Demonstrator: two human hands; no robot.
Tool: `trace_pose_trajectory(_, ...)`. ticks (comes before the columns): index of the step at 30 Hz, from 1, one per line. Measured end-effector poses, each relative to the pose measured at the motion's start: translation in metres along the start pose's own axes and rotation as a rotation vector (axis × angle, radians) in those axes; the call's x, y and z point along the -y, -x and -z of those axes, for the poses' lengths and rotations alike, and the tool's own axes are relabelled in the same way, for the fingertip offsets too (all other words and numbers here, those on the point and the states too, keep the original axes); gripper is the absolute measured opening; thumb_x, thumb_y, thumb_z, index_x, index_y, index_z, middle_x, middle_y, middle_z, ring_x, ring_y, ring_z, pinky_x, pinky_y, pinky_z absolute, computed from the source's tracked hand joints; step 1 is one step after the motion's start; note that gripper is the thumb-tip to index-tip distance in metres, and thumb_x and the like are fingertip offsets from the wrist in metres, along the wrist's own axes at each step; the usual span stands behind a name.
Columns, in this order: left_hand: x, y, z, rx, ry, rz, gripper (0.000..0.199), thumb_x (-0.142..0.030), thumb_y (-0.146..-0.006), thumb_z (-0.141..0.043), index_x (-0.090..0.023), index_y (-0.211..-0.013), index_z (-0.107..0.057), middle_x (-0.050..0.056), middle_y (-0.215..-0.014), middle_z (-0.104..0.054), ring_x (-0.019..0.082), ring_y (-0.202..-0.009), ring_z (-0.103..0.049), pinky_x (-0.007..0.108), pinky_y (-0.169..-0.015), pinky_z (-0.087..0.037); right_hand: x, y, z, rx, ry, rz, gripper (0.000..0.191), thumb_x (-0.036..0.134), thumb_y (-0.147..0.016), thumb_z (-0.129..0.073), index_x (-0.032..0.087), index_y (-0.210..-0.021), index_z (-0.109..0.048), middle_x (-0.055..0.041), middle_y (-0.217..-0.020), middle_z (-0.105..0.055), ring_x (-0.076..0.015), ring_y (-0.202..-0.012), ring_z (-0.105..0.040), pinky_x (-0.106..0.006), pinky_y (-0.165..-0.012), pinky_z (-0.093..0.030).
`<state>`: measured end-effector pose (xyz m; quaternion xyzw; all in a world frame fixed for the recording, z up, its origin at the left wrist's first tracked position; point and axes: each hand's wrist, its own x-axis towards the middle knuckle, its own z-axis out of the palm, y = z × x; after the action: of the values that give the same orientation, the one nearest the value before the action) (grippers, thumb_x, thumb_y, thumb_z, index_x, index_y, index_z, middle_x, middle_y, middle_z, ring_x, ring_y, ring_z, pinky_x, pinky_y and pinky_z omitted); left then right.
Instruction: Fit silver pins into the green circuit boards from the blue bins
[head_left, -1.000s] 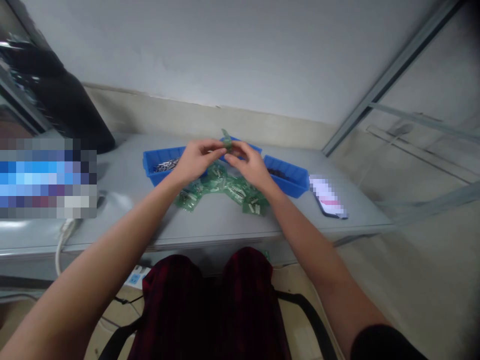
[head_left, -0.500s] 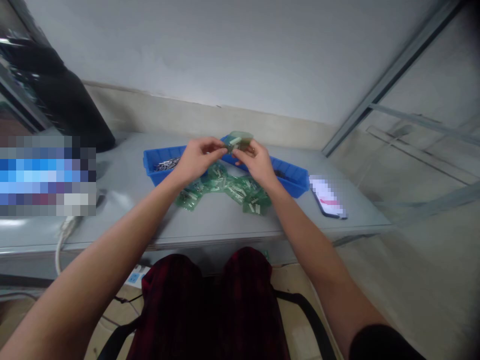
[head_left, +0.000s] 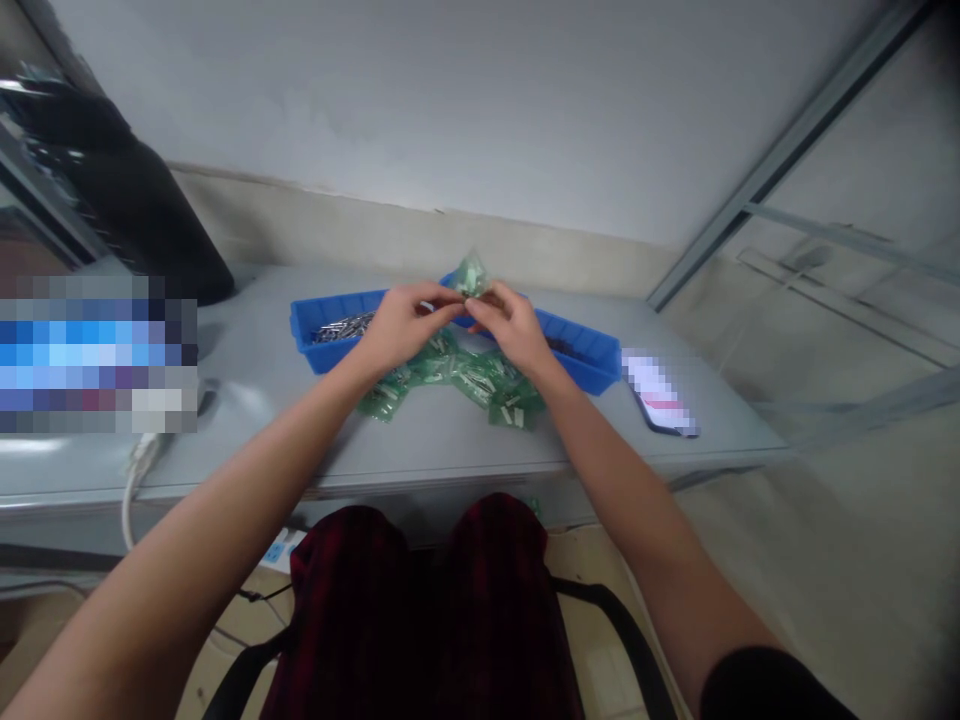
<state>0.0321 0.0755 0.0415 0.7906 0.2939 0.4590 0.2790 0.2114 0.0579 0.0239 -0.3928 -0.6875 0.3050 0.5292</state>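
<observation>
My left hand (head_left: pixel 409 322) and my right hand (head_left: pixel 511 322) meet fingertip to fingertip above the bench, both closed on the near edge of a small green plastic bag (head_left: pixel 471 273). The bag stands up beyond my fingers, with pale pieces inside. Below my hands, several similar filled green bags (head_left: pixel 480 378) lie in a loose row. A blue bin (head_left: pixel 304 325) holding shiny metal pieces (head_left: pixel 341 328) is beside my left hand. Past my right wrist, another blue bin (head_left: pixel 600 370) contains small dark pieces (head_left: pixel 562 347). My hands partly cover both bins.
A phone (head_left: pixel 664 400) lies on the grey bench (head_left: pixel 442 440) at right. On the left stand a large black bottle (head_left: pixel 150 200) and a blurred-out screen (head_left: pixel 82 350), with a white cable (head_left: pixel 131 490) hanging over the front edge. The wall (head_left: pixel 420 110) rises directly behind the bench.
My two hands have come closer together at the bag's near edge. The bag has turned from lying sideways to pointing upward between my fingers.
</observation>
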Motion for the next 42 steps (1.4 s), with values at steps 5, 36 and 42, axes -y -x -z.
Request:
trace_pose_trajectory(5, 0.005, 0.0, -0.003, -0.026, -0.055, -0.028, 0.023, -0.033, -0.086, -0.06, -0.019, -0.099, -0.073, 0.007, -0.104, -0.071, 0.02, -0.092, -0.065, 0.03, -0.08, -0.052, -0.009, -0.004, 0.001, -0.038, 0.022, -0.019, 0.044, 0.065, -0.078, -0.064, 0.024, -0.093, -0.063, -0.0024, -0.089, -0.069, -0.0198, -0.085, -0.066, -0.033, -0.07, -0.059)
trace_pose_trajectory(36, 0.016, 0.002, -0.004, -0.106, 0.082, 0.155, 0.016, -0.031, -0.082, -0.066, -0.016, -0.089, -0.065, 0.002, -0.081, -0.07, 0.015, -0.075, -0.064, 0.028, -0.072, -0.049, -0.005, -0.002, 0.005, -0.04, 0.062, -0.11, 0.014, 0.035, -0.086, -0.057, 0.021, -0.084, -0.06, 0.0005, -0.075, -0.065, -0.0149, -0.07, -0.064, -0.027, -0.061, -0.052)
trace_pose_trajectory(42, 0.015, 0.002, -0.004, -0.105, 0.108, 0.154, 0.017, -0.032, -0.081, -0.067, -0.017, -0.087, -0.064, 0.002, -0.079, -0.069, 0.015, -0.073, -0.063, 0.027, -0.069, -0.048, -0.005, -0.001, 0.004, -0.055, 0.014, -0.145, 0.018, 0.039, -0.085, -0.059, 0.022, -0.09, -0.062, -0.001, -0.081, -0.068, -0.0156, -0.074, -0.066, -0.026, -0.061, -0.052)
